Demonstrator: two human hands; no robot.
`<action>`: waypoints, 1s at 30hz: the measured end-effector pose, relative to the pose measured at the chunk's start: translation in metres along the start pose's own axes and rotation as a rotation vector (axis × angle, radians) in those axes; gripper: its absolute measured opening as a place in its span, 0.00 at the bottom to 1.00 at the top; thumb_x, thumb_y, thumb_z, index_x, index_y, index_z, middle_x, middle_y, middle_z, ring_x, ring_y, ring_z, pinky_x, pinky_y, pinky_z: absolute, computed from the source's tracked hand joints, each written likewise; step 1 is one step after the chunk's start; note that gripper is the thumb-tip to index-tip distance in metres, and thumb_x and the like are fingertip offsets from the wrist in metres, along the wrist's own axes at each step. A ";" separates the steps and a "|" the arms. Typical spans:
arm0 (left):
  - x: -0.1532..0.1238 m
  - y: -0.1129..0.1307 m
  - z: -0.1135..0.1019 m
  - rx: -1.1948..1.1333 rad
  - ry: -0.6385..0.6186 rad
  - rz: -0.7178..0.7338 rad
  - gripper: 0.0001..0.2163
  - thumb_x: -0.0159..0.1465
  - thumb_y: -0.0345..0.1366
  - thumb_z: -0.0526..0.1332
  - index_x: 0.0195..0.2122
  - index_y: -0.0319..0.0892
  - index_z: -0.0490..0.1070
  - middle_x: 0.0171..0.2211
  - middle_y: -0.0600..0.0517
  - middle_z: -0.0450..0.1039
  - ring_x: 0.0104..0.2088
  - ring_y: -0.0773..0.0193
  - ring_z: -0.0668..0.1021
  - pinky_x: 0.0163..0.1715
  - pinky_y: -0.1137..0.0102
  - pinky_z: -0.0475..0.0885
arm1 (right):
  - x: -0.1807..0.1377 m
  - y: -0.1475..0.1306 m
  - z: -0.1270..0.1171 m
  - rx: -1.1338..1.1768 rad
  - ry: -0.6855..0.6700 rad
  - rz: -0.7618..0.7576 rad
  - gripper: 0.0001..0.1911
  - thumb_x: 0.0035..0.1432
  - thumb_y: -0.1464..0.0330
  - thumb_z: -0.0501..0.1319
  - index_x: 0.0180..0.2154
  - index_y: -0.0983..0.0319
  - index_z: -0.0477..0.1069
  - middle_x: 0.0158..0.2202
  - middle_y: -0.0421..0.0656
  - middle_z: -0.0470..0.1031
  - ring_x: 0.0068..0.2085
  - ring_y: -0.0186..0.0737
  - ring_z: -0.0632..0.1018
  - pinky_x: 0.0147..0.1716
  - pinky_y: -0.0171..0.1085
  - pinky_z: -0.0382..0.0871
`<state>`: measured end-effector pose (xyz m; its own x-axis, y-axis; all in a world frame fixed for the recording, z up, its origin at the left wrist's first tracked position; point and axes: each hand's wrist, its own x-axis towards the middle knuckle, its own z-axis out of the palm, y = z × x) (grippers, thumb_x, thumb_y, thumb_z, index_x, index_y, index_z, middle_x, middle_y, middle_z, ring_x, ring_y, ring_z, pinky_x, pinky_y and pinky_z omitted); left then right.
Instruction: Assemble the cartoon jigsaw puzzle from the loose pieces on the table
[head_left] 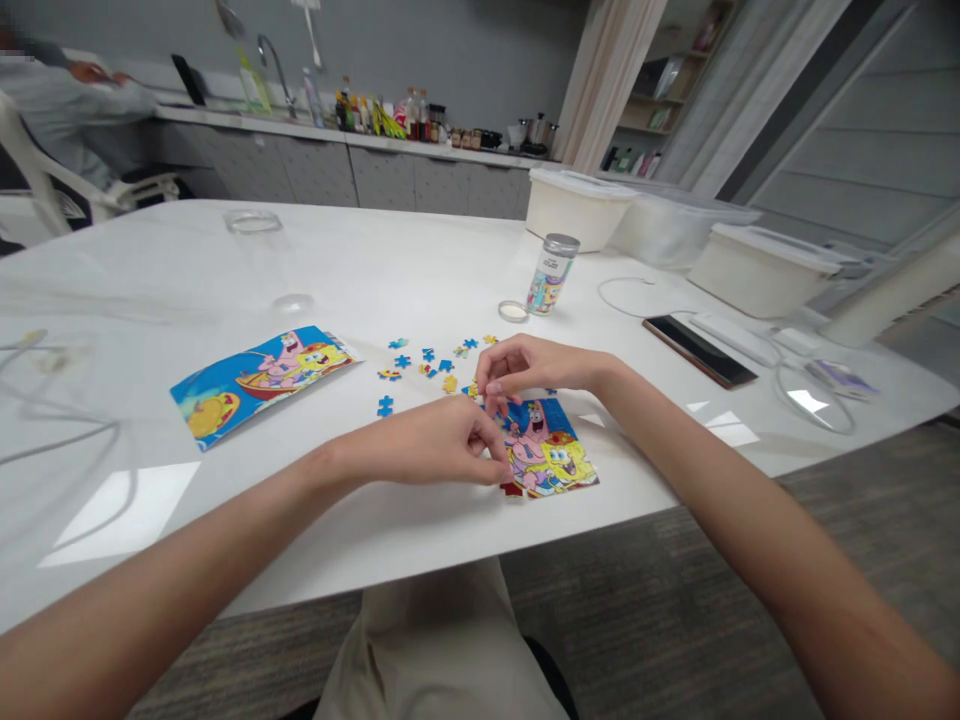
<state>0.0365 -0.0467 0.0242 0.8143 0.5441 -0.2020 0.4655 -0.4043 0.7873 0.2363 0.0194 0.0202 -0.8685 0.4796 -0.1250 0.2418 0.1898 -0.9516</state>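
Note:
A partly joined jigsaw puzzle [559,455] with a pink starfish and a yellow cartoon figure lies near the table's front edge. My left hand [442,440] is closed in a pinch at its left side, fingertips on a dark red puzzle piece [513,491]. Over the puzzle's upper left corner, my right hand [536,365] has its fingers curled and thumb drawn in; whatever they hold is hidden. Loose jigsaw pieces [403,361], mostly blue and yellow, lie scattered beyond my hands. To the left is a bent picture sheet [270,380] with the same figures.
A printed can [553,275] stands behind the pieces, a round lid [514,312] beside it. Right are a phone [697,350], cables and lidded bins [577,210]. A glass jar [255,222] lies back left. Another person [75,105] sits at the far left by the kitchen counter [315,130].

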 end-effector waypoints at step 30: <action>-0.047 0.015 0.064 0.612 0.552 0.146 0.10 0.68 0.32 0.51 0.33 0.43 0.70 0.33 0.50 0.69 0.30 0.63 0.72 0.29 0.68 0.64 | -0.007 -0.003 -0.006 -0.360 -0.010 0.030 0.11 0.58 0.62 0.64 0.32 0.65 0.73 0.24 0.38 0.73 0.25 0.30 0.69 0.26 0.32 0.61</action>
<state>0.0270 -0.1254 0.0087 0.6685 0.6727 0.3172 0.6039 -0.7399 0.2963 0.2445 0.0208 0.0255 -0.8623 0.4817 -0.1562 0.4031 0.4662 -0.7875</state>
